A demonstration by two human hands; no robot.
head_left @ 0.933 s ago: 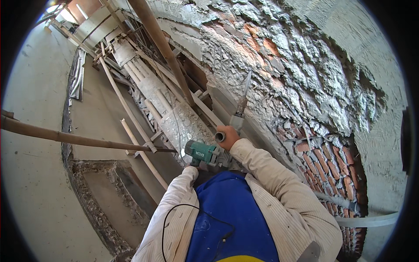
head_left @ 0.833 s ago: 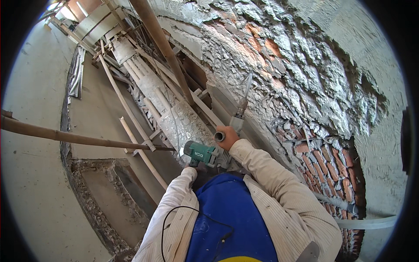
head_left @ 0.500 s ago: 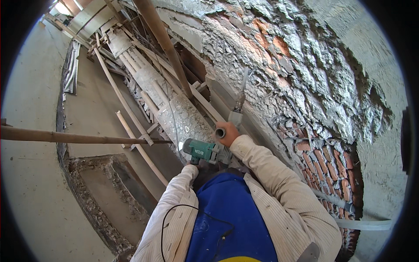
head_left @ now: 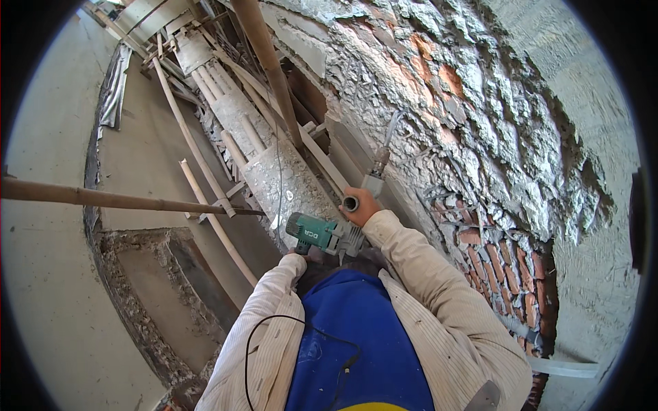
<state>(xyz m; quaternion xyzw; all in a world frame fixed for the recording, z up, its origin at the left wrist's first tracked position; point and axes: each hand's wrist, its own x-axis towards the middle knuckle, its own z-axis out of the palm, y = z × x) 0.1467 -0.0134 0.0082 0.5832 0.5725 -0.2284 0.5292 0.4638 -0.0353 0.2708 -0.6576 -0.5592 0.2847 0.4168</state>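
A green and grey demolition hammer [head_left: 317, 231] lies across in front of my chest, its chisel bit [head_left: 393, 128] against the rough, broken wall face [head_left: 439, 130]. My right hand [head_left: 365, 207] is wrapped round the side handle near the front of the tool, whose round dark end [head_left: 350, 203] faces up. Of my left hand [head_left: 301, 256] only a little shows, at the rear grip below the green motor housing. The tool hides most of its fingers.
Bamboo poles cross the scene, one horizontal pole [head_left: 123, 198] at left and a thick one [head_left: 271, 68] overhead. Rubble-covered planks [head_left: 284, 185] run away from me. Exposed red bricks [head_left: 504, 270] and a pale pipe [head_left: 565, 367] stand at right. A thin cable [head_left: 279, 157] hangs beyond the hammer.
The whole view has shifted slightly. Both hands keep their hold on the hammer, and its bit stays at about the same part of the wall.
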